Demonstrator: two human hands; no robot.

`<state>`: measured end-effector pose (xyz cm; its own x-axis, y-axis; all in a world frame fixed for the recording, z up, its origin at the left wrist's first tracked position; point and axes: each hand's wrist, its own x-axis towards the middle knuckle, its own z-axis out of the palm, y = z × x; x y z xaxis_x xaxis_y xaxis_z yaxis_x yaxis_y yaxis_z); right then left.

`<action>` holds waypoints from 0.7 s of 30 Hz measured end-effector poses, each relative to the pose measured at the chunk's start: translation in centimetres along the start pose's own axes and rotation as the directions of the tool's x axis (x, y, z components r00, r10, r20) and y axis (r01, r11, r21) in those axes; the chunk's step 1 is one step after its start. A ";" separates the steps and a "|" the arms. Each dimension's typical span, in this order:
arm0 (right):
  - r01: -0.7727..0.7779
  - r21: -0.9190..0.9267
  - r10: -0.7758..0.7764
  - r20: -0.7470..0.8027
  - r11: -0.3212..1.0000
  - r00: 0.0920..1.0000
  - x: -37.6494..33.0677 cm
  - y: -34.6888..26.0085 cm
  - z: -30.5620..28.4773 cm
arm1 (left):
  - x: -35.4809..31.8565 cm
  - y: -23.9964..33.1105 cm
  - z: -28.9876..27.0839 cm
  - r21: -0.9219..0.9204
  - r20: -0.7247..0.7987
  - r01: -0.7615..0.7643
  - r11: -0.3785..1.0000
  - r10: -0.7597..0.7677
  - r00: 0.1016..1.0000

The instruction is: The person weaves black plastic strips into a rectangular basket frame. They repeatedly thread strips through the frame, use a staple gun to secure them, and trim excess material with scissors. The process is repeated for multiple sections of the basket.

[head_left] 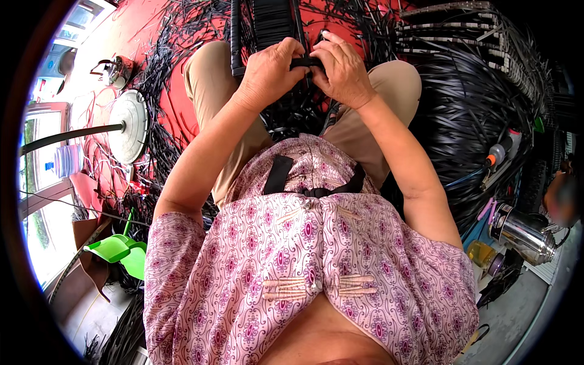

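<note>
No text, label, number or sign can be read. On the steel flask (524, 236), the jar of yellow liquid (480, 254) and the blue-tinted bottle (68, 160), any marking cannot be made out.

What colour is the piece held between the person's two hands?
The piece is black; it shows best in the head view.

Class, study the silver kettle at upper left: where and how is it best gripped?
Probably by the black handle of the kettle, coming from the picture's left, since the handle juts out there, clear of the shiny metal. The left hand is nearer.
</note>
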<state>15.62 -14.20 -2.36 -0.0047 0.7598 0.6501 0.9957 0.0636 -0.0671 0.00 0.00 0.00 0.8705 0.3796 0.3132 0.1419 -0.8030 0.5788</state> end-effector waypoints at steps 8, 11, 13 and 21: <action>-0.010 0.026 0.011 -0.015 1.000 1.000 0.2 -0.3 0.2 | -0.5 -0.4 0.4 0.115 -0.116 -0.205 0.972 0.218 0.969; -0.014 0.023 0.014 -0.009 1.000 1.000 0.1 -0.2 0.0 | -0.5 -0.2 0.8 0.134 -0.139 -0.234 0.963 0.252 0.958; -0.012 0.028 0.012 -0.005 1.000 1.000 0.1 -0.1 0.0 | -0.6 -0.2 1.1 0.152 -0.148 -0.237 0.960 0.259 0.954; -0.015 0.035 0.016 -0.021 0.999 1.000 -0.1 -0.1 0.1 | -0.7 0.0 1.2 0.187 -0.146 -0.271 0.944 0.300 0.943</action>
<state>15.49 -14.24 -2.44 0.0131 0.7470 0.6647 0.9918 0.0747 -0.1035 -0.03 -0.86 -1.11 0.7946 0.1840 0.5786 -0.0140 -0.9472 0.3204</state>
